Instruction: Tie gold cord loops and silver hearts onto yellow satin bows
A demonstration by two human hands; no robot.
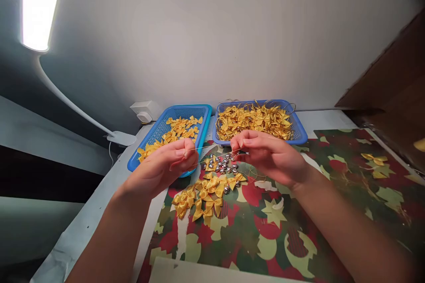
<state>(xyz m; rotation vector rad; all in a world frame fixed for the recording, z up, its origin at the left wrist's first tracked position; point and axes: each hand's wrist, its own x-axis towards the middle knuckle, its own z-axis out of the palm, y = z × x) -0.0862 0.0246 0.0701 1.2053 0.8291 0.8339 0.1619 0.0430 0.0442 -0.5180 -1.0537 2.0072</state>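
Observation:
A thin gold cord (206, 147) runs between my two hands above the table, making a narrow loop. My left hand (164, 161) is closed, pinching one end between thumb and fingertips. The other end is in the pinched fingers of my right hand (270, 154); whether anything else sits in those fingertips is hidden. Below them lies a cluster of small silver jingle bells (224, 166). Yellow ribbon bows (206, 192) are heaped just nearer to me, with a couple of bells among them. Some loose gold cord (254, 172) lies right of the bells.
Behind my left hand stands a blue basket (207, 112) with loose yellow bows. A second blue basket (300, 135), full of bows with gold cord loops, is against the wall. A lit lamp (41, 9) rises at left. One bow (375, 159) lies far right, near a cardboard box (392, 66).

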